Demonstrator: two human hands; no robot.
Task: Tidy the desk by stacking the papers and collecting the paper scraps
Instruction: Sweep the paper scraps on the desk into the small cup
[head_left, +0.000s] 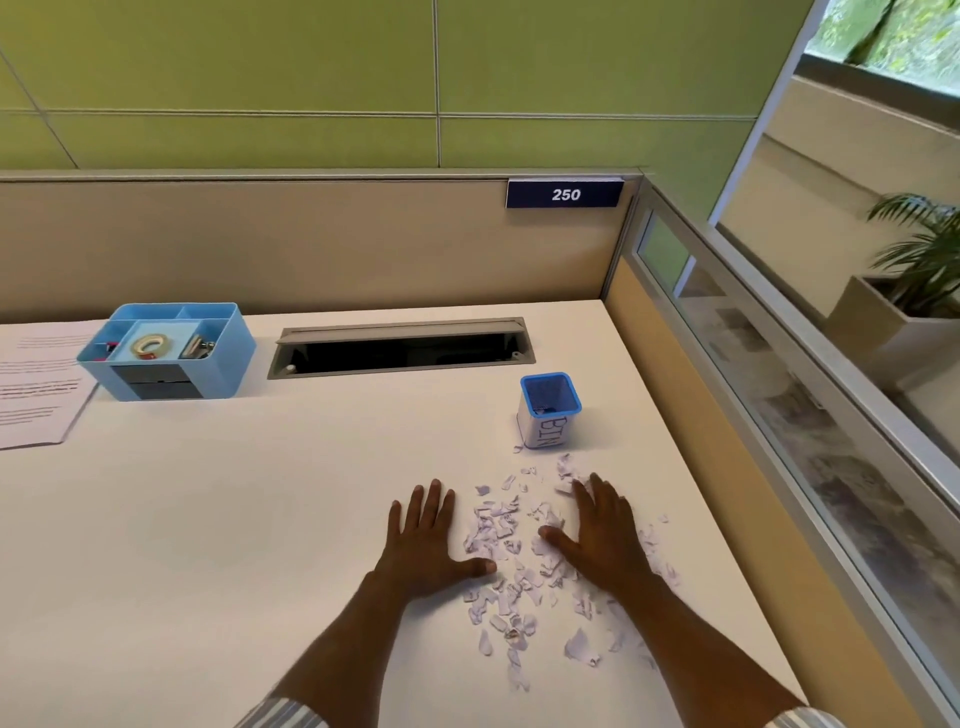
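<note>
One left hand (426, 540), one right hand (605, 540), scattered scraps (488, 535), one bin (545, 434)

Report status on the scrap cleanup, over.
Left hand flat beside paper scraps, right hand flat on them, no grip. Scraps scattered loose on desk. Bin upright just beyond pile, nothing blocking.

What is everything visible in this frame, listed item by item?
paper scraps: many, white-lilac, front right of desk
bin: one, blue rim, white label, just behind scraps
organiser: one, light blue, rear left
tape roll: one, beige, inside organiser
papers: few sheets, white, printed, far left edge
cable slot: one, grey, rear middle
number plate: one, navy, on partition
plant: one, green, beyond glass, right
desk: one, white
left hand: flat on desk, left of scraps
right hand: flat on scraps
</note>
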